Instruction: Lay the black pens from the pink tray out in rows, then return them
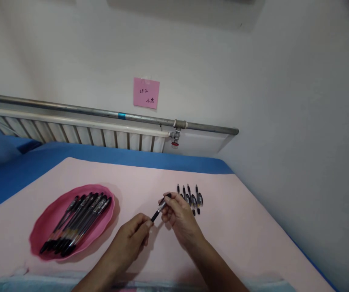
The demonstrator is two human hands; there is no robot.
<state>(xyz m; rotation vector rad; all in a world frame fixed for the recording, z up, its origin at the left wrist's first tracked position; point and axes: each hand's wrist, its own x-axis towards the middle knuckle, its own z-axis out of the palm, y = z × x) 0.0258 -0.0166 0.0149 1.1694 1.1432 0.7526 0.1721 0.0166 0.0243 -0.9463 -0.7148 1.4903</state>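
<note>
Left hand [133, 235] pinching black pen [159, 210] — right hand [178, 217] closed on its upper end, pink tray [45, 227] nearby

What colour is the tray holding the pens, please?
Pink tray, seen clearly in the head view.

Likely a plain room in a home or dormitory. Beyond the hands [159, 227], bare white wall [253, 61] with a ribbed radiator [80, 134] and metal pipe [101, 111]. Above them, a pink handwritten note [146, 93] stuck up. Beneath them, pink sheet [247, 227] over blue cover [101, 156], bed-like.
</note>
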